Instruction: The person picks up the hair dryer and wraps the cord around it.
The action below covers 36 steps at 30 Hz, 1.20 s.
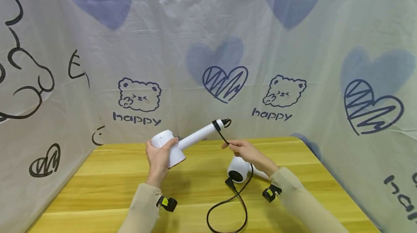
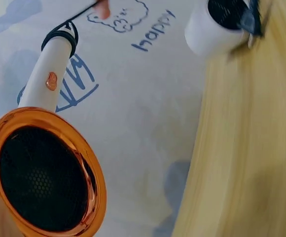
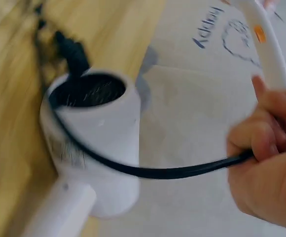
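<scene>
My left hand [image 1: 159,159] grips a white hair dryer [image 1: 199,136] around its barrel, above the table. The handle of this dryer slants up to the right, and its copper-coloured rim [image 2: 97,180] faces the camera in the left wrist view. Several turns of black cord [image 1: 216,126] are wound round the handle's end. Pinched between the fingers of my right hand [image 1: 247,153], the cord runs taut from those turns. Past my right hand it hangs down and loops on the table, ending in a black plug [image 1: 230,183].
A second white hair dryer [image 1: 238,164] lies on the wooden table [image 1: 107,178] below my right hand, its dark mesh end beside the plug. Behind the table hangs a pale cloth [image 1: 182,19] printed with hearts and bears, which also covers both sides.
</scene>
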Available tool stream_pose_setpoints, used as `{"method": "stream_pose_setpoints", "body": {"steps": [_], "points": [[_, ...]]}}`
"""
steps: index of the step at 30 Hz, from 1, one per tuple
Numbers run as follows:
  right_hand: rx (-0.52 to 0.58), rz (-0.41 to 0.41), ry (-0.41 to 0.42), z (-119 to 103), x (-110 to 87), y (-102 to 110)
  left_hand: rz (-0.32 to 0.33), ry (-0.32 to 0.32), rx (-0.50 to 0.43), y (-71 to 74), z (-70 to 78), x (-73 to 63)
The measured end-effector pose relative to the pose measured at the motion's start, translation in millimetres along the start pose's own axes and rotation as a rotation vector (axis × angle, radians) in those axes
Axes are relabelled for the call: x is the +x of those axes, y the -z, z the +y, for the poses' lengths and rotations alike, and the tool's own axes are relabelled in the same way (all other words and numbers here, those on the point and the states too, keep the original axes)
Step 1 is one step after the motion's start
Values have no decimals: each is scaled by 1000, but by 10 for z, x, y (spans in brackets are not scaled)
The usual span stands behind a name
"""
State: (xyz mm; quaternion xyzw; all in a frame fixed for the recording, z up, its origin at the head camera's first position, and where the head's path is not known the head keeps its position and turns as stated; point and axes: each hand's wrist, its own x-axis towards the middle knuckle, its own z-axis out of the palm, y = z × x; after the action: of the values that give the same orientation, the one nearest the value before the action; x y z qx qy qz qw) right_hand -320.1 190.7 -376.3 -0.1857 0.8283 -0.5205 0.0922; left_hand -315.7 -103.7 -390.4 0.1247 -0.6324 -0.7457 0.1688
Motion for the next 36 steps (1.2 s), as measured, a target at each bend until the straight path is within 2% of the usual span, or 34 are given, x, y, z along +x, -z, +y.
{"method": "stream_pose_setpoints", "body": {"steps": [3,6,13,16,20,23,27,32,36], "points": [[147,-102,-107,14,79,126,-54,48,-23,-28,-20,-5],[188,-136,-164,20,161,234,-115,89,-30,-42,-51,-2],[92,-136,-201,7,301,394,-243,156,-44,30,-131,45],[14,-94,-199,-6,313,460,-295,157,-12,63,-143,70],[-146,-3,-172,-33,293,514,-370,97,94,80,-129,117],[-240,25,-139,-53,267,513,-416,20,175,72,-84,129],[-299,49,-97,-104,253,479,-446,-109,238,51,-30,105],[-405,111,-74,-224,241,382,-414,-268,333,41,-17,61],[-464,148,-54,-329,211,308,-371,-337,412,19,25,33]]}}
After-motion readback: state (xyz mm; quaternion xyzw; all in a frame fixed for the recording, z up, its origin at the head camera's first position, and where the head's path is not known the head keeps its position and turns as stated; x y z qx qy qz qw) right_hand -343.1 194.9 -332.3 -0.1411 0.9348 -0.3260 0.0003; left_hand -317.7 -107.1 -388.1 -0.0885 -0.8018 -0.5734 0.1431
